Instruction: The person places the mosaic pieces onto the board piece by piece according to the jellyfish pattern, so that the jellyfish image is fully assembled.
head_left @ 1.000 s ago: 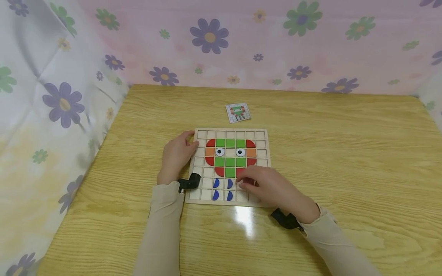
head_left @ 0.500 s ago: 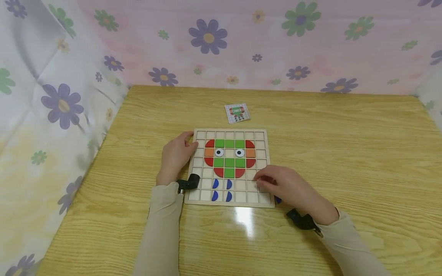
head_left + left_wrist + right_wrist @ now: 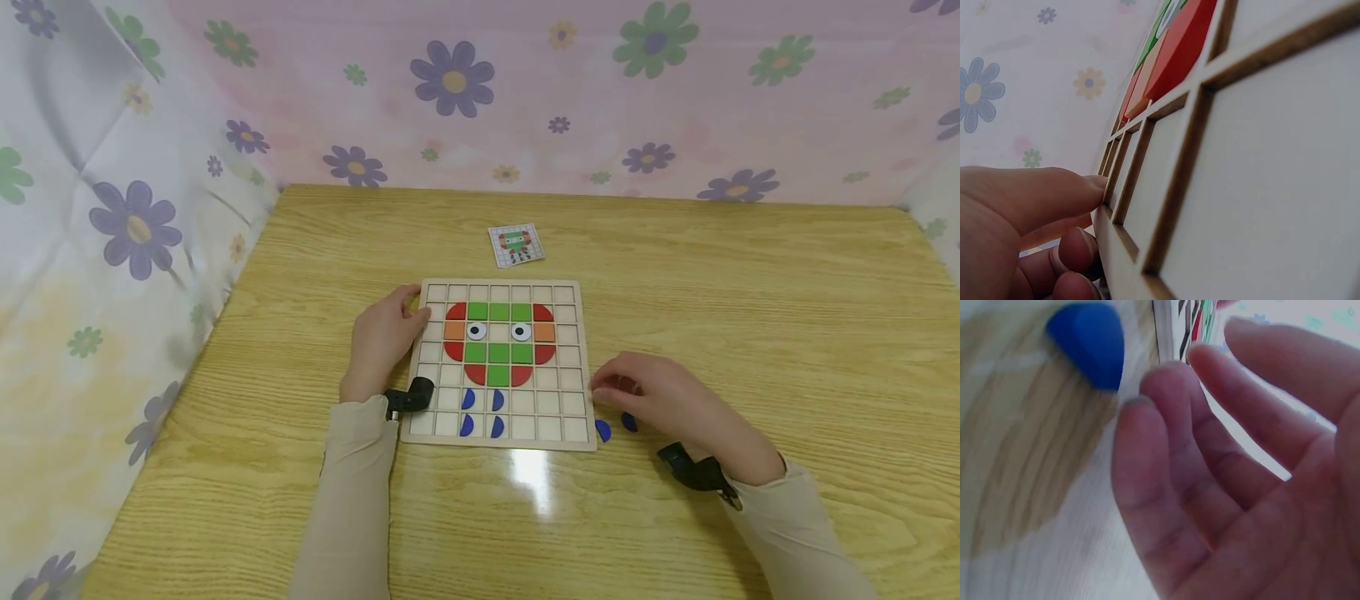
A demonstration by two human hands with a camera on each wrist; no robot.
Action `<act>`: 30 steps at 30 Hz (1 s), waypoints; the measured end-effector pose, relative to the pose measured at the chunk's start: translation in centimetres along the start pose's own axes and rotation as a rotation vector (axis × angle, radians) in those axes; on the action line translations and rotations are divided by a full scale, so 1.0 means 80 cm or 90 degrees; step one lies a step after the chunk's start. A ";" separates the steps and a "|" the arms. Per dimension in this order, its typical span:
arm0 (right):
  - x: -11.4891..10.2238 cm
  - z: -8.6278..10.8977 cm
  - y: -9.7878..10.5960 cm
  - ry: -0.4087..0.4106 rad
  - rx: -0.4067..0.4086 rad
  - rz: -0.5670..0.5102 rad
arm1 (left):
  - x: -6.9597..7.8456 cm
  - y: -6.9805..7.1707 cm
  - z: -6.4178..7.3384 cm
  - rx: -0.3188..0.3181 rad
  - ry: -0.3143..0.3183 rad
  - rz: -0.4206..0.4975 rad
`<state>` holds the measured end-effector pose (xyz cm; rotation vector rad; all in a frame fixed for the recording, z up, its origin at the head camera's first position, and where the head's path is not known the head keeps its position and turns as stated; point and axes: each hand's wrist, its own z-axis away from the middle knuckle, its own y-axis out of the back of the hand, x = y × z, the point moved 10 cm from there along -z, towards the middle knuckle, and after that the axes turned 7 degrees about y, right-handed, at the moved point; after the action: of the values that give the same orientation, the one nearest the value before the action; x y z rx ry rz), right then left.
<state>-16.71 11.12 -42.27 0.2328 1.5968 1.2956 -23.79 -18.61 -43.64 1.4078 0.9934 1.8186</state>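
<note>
A square wooden grid board (image 3: 547,425) lies on the table, with red, orange and green tiles forming a face. Two round eye pieces (image 3: 521,332) sit within it, and several blue half-circle pieces (image 3: 497,400) fill cells below. My left hand (image 3: 384,337) grips the board's left edge; in the left wrist view the thumb (image 3: 1054,194) lies on the rim with other fingers curled beneath. Just off the board's right edge, my right hand (image 3: 660,396) holds nothing, its fingers loosely bent. Beside it on the table lie two loose blue half-circles, a nearer one (image 3: 603,431) and another (image 3: 629,422) partly under the hand.
Behind the board lies a small picture card (image 3: 517,245) printed with a similar face on a grid. The wooden table (image 3: 787,317) extends to both sides. Flowered cloth (image 3: 525,92) stands along its back and left.
My right hand has moved right, from over the board's lower right cells to beside its right edge. The two loose blue half-circles have come into sight. My left hand stays put.
</note>
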 end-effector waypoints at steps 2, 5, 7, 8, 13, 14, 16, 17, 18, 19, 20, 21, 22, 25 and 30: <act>0.004 0.001 -0.003 0.004 -0.020 -0.006 | -0.001 -0.001 -0.001 0.001 0.000 -0.001; 0.010 0.004 -0.007 0.005 -0.058 -0.019 | -0.003 -0.001 -0.001 0.002 0.003 -0.001; 0.013 0.008 -0.009 0.006 -0.083 -0.035 | -0.004 -0.002 -0.002 0.002 0.006 0.000; 0.015 0.011 -0.009 0.008 -0.094 -0.042 | -0.005 -0.002 -0.002 0.003 0.008 0.001; 0.016 0.020 -0.009 0.026 -0.123 -0.080 | -0.004 -0.003 -0.002 -0.005 0.006 0.003; 0.017 0.021 -0.009 0.027 -0.126 -0.087 | -0.003 -0.002 -0.002 -0.007 0.006 0.003; 0.017 0.020 -0.009 0.028 -0.128 -0.092 | -0.003 0.000 -0.002 -0.004 0.007 0.000; 0.018 0.020 -0.010 0.027 -0.129 -0.090 | -0.003 0.001 -0.002 -0.003 0.008 -0.002; 0.018 0.019 -0.010 0.025 -0.129 -0.086 | -0.003 0.003 -0.002 -0.002 0.010 -0.002; 0.019 0.018 -0.011 0.022 -0.130 -0.082 | -0.003 0.003 -0.002 -0.002 0.012 -0.003; 0.019 0.017 -0.011 0.018 -0.129 -0.076 | -0.003 0.004 -0.002 -0.003 0.013 -0.003; 0.020 0.017 -0.011 0.014 -0.128 -0.068 | -0.003 0.004 -0.002 -0.005 0.015 -0.002; 0.021 0.017 -0.011 0.009 -0.127 -0.063 | -0.003 0.004 -0.001 -0.009 0.016 0.000; 0.023 0.016 -0.009 -0.005 -0.116 -0.055 | -0.002 0.002 0.000 -0.018 0.014 0.006; 0.024 0.015 -0.006 -0.020 -0.098 -0.051 | -0.001 0.000 0.002 -0.017 0.012 0.010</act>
<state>-16.50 12.97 -43.64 0.0924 1.4569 1.3385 -23.65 -18.63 -43.65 1.3891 0.9671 1.8532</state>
